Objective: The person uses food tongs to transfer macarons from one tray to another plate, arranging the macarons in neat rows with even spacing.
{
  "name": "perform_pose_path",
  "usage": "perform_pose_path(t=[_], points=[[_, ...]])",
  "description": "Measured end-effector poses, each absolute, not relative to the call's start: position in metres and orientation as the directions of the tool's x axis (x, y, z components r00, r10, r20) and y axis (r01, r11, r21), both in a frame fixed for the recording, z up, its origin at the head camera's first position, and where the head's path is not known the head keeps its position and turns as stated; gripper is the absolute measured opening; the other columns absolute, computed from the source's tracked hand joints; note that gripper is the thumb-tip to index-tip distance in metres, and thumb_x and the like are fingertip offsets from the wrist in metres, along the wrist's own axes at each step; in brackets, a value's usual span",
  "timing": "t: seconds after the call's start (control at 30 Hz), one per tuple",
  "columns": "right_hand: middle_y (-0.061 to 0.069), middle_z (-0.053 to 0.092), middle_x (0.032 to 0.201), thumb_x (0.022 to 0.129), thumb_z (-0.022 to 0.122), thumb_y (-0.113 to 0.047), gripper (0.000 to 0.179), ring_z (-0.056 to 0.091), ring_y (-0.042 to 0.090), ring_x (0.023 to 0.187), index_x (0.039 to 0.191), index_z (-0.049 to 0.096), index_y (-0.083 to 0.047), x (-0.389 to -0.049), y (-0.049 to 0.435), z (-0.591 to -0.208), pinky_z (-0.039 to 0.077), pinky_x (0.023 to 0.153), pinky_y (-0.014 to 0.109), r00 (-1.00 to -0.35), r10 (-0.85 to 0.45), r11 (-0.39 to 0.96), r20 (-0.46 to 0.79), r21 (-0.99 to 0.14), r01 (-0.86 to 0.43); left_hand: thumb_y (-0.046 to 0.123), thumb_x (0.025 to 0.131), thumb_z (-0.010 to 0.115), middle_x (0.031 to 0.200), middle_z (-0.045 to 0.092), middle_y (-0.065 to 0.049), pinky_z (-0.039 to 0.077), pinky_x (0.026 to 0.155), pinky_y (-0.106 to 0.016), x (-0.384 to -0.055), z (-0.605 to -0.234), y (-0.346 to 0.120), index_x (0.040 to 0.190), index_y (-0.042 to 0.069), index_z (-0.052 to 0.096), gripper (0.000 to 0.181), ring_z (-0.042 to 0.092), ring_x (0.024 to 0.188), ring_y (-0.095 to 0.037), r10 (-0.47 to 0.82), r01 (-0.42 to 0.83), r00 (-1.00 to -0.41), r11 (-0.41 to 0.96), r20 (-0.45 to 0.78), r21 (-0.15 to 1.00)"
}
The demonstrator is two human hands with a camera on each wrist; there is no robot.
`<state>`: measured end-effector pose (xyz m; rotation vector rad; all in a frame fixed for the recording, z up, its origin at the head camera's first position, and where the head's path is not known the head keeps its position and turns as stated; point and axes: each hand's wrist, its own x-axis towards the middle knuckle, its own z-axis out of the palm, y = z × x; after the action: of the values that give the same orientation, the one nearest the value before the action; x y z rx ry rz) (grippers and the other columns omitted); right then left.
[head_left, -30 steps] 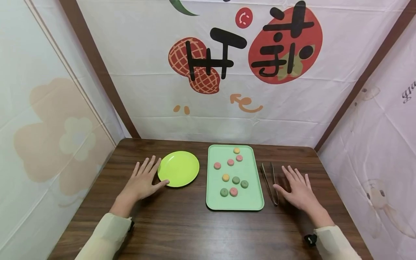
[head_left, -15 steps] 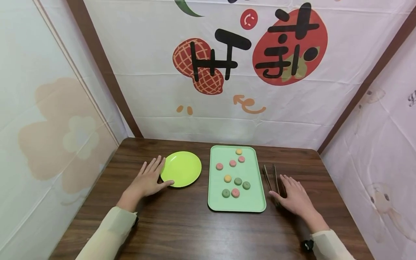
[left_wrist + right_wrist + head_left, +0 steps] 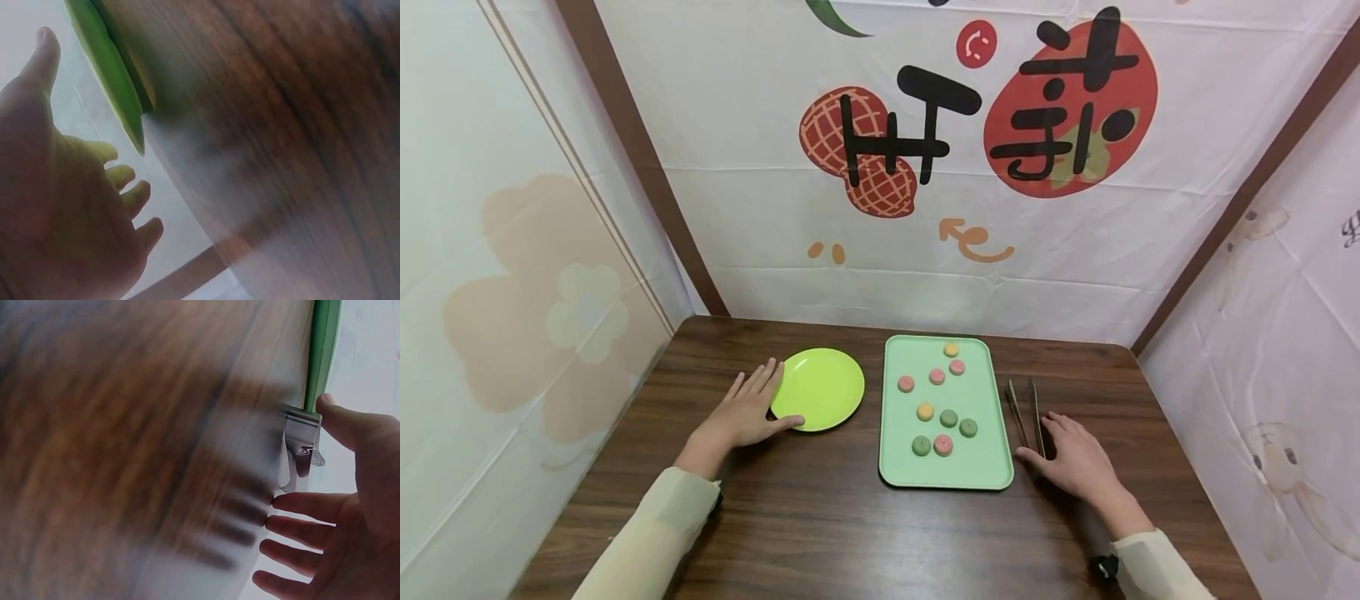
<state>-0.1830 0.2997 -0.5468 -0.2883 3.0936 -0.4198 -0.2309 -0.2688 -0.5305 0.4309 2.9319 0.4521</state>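
My left hand (image 3: pixel 741 418) is spread beside a lime-green plate (image 3: pixel 826 390), its thumb and index finger overlapping the near-left rim in the head view. In the left wrist view the fingers (image 3: pixel 134 197) look loose, with the plate's edge (image 3: pixel 112 72) beyond the thumb. Over metal tongs (image 3: pixel 1037 421) hovers my right hand (image 3: pixel 1078 461). From the right wrist, thumb and straight fingers (image 3: pixel 300 531) stand on either side of the tongs' bent end (image 3: pixel 303 440), not closed round it. The tongs' arms point away from me; their near end is partly hidden by the hand.
Between the plate and the tongs lies a mint-green tray (image 3: pixel 895 462). Several macarons sit on it: pink ones (image 3: pixel 937 377), yellow ones (image 3: pixel 925 412) and green ones (image 3: pixel 968 427). The brown wooden table (image 3: pixel 880 542) ends at a printed cloth wall (image 3: pixel 737 208) behind.
My right hand has moved left and nearer, from beside the tongs to over their near end. My left hand has shifted slightly right against the plate's rim. The head view has shifted a little.
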Motion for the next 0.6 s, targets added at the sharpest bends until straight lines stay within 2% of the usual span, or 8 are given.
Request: perform_pose_path(t=[0.37,0.6], points=[[0.034,0.052,0.154,0.097,0.075,-0.057,0.081,0.05,0.056,0.14,0.141,0.064,0.01,-0.1824,0.2999,-0.5446,0.044,0.111,0.071,-0.985,-0.171,0.953,0.024,-0.251,-0.172,0.074,0.096,0.064,0.176,0.011,-0.029,0.01,0.131,-0.067,-0.2344,-0.5314,-0.2661,0.17,-0.005,0.011,0.12,0.016,0.163,-0.046,0.33,0.276,-0.938,0.899,-0.11,0.339],[0.031,0.058,0.15,0.095,0.081,-0.047,0.069,0.055,0.052,0.136,0.131,0.07,0.01,-0.1821,0.2998,-0.5429,0.049,0.108,0.067,-0.985,-0.167,0.958,0.051,-0.229,-0.174,0.074,0.095,0.065,0.176,0.009,-0.03,0.011,0.131,-0.067,-0.2357,-0.5343,-0.2658,0.169,-0.007,0.011,0.122,0.014,0.163,-0.047,0.34,0.28,-0.933,0.895,-0.122,0.348]])
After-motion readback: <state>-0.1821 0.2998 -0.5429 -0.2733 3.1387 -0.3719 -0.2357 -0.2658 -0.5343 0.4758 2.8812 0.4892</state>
